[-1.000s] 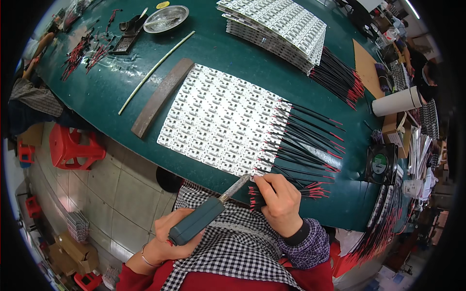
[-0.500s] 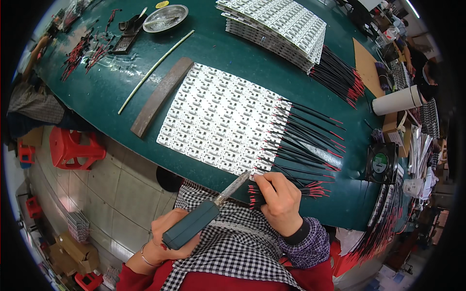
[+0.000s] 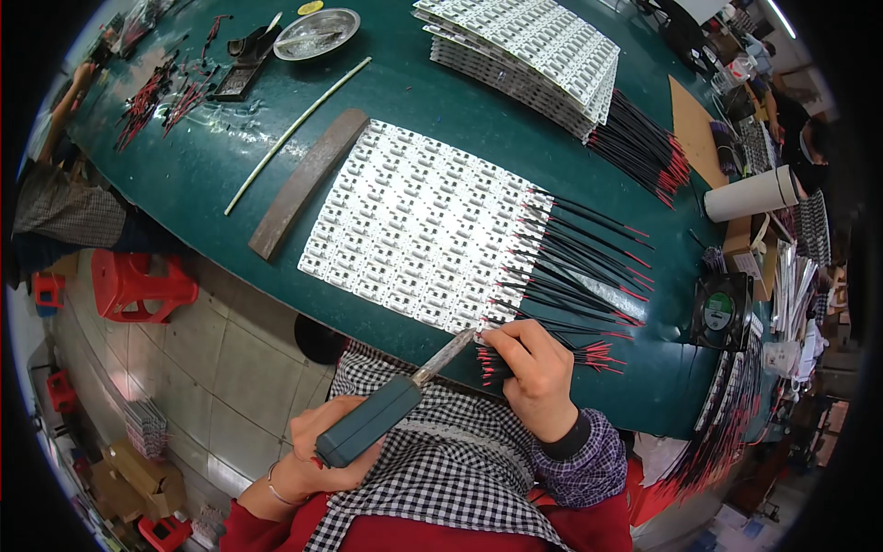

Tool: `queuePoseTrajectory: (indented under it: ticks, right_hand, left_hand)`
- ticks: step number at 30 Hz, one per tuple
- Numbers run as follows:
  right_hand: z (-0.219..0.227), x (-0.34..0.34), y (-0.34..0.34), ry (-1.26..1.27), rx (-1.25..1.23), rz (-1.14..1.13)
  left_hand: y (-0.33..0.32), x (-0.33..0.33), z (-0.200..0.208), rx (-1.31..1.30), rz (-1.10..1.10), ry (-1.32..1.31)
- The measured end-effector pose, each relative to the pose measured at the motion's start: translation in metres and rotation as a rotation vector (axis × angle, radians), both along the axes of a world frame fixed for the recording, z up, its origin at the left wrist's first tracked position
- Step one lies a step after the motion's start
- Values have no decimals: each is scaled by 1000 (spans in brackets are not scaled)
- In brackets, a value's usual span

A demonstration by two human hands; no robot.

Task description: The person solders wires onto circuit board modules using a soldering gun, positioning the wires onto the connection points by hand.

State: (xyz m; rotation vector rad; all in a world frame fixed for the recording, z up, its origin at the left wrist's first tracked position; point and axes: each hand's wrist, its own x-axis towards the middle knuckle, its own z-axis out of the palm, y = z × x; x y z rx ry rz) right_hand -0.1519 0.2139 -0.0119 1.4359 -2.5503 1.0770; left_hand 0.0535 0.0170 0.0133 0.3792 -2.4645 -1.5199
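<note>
My left hand (image 3: 333,440) is wrapped round a soldering iron (image 3: 375,416) with a dark green, boxy handle. Its tip meets the near right corner of a white circuit board panel (image 3: 405,230), which lies flat on the table. My right hand (image 3: 535,379) pinches close to that tip, with a bundle of black wires (image 3: 487,363) with red ends running beneath the palm. What exactly sits between the fingertips is too small to make out. More black wires (image 3: 575,235) stick out to the right from the panel's right edge.
A dark flat bar (image 3: 308,184) lies along the panel's left edge, beside a thin pale rod (image 3: 294,138). Stacked panels (image 3: 524,55) with wires stand behind. At the far left are a metal dish (image 3: 317,35) and loose wires (image 3: 143,106). A small fan (image 3: 722,311) stands right.
My right hand and the wire bundle under it have shifted slightly to the right and up. The soldering iron has moved a little to the right, its tip still at the panel's corner.
</note>
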Motion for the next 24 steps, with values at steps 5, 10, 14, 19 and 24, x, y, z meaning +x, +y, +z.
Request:
queuePoseTrajectory:
  ticks: [5, 10, 14, 19, 24]
  right_hand:
    - [-2, 4, 0, 74, 25, -29]
    - [-1, 5, 0, 86, 57, -21]
    - [2, 6, 0, 85, 64, -18]
    - [1, 4, -1, 74, 47, -21]
    - [0, 0, 0, 9, 25, -23]
  left_hand:
    - [2, -2, -4, 31, 21, -20]
    - [2, -2, -5, -1, 6, -19]
    - [1, 0, -5, -52, -4, 11]
    - [0, 3, -5, -51, 4, 41]
    - [2, 3, -5, -13, 29, 26]
